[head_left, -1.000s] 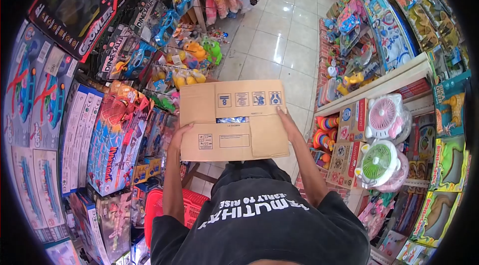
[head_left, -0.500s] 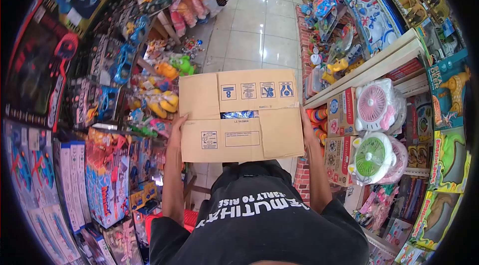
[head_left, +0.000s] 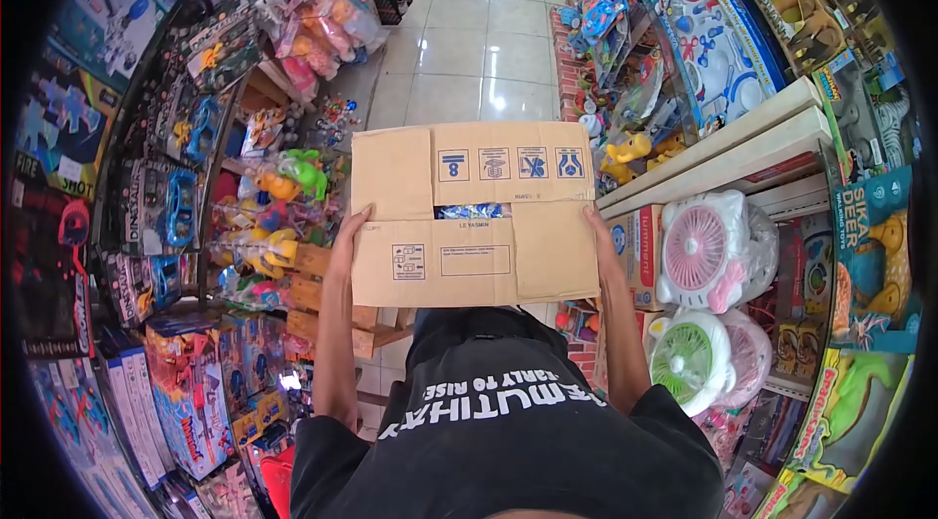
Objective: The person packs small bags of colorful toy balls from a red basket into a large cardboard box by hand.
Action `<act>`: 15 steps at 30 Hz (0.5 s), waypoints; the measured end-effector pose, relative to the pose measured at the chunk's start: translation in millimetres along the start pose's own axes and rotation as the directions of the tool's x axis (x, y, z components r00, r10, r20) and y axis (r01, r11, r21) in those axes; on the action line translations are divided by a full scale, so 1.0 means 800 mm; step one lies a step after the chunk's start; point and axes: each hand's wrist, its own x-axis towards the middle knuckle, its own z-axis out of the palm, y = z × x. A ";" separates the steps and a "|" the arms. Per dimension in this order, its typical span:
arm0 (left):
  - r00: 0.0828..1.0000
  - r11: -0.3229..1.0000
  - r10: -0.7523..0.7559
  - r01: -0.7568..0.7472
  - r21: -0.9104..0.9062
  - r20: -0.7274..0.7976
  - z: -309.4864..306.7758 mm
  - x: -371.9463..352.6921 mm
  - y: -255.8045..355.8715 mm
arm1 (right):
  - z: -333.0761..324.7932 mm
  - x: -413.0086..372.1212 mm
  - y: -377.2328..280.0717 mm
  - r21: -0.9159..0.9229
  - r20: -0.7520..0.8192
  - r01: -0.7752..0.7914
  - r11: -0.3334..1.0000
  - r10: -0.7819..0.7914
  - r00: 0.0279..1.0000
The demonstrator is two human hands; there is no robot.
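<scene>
Black shirt nearest. Left hand and right hand clamp opposite sides of the box, carried level at chest height over the aisle, likely so nothing tips out. Fingers lie pressed flat to the cardboard, tips hidden round the edges. The top flaps don't meet: shiny blue packets show in the gap. Fans just right under a shelf, bagged toys left, tiled floor beyond.
</scene>
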 end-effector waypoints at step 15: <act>0.997 0.998 0.006 -0.011 0.062 0.083 0.083 0.228 0.058 | -0.024 0.197 -0.106 0.015 -0.015 0.087 0.996 -0.086 0.996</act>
